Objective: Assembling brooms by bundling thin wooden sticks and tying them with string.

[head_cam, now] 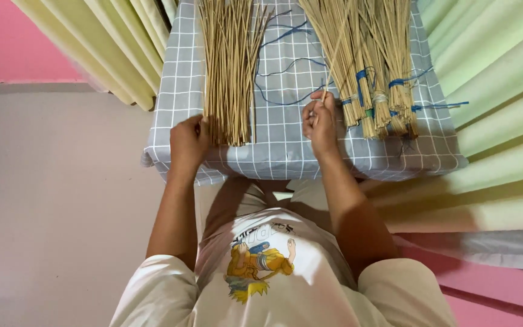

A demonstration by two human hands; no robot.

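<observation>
Your left hand (189,142) is resting at the near end of the loose sticks (231,72), fingers curled against them. The sticks are lying long-ways, pointing away from you on the checked cloth (286,139). Your right hand (320,121) is pinching one thin stick (334,57), beside the tied bundles (376,72).

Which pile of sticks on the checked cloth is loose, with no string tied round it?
The pile of sticks by the left hand is loose. The bundles beside the right hand are bound near their ends with blue string.
</observation>
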